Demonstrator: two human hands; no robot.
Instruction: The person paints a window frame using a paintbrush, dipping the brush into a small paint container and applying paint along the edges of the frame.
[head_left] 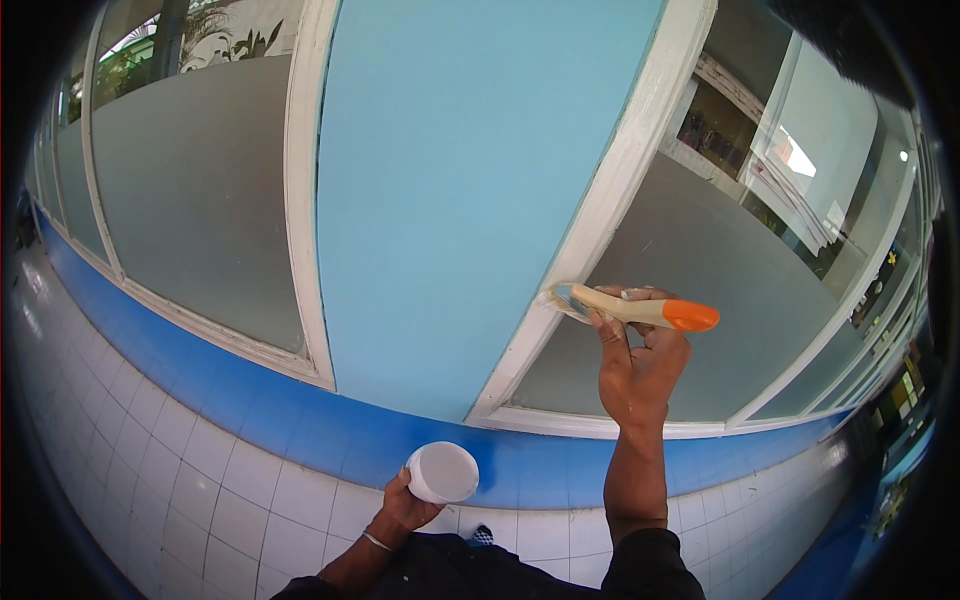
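Closed around a paintbrush (640, 308) is my right hand (640, 365), its fingers and thumb on the beige handle with an orange end. The brush head meets the white window frame (615, 185) on the right side of a light blue panel (450, 200). Lower down, my left hand (408, 508) grips a round white tub (443, 472) by its side. The tub's top faces up and looks pale inside; I cannot tell how full it is.
Frosted window panes (200, 200) stand on both sides of the panel, with clear glass above. Papers (800, 190) show behind the right glass. A blue band (250, 375) runs along the wall's base, above the white tiled floor (300, 495).
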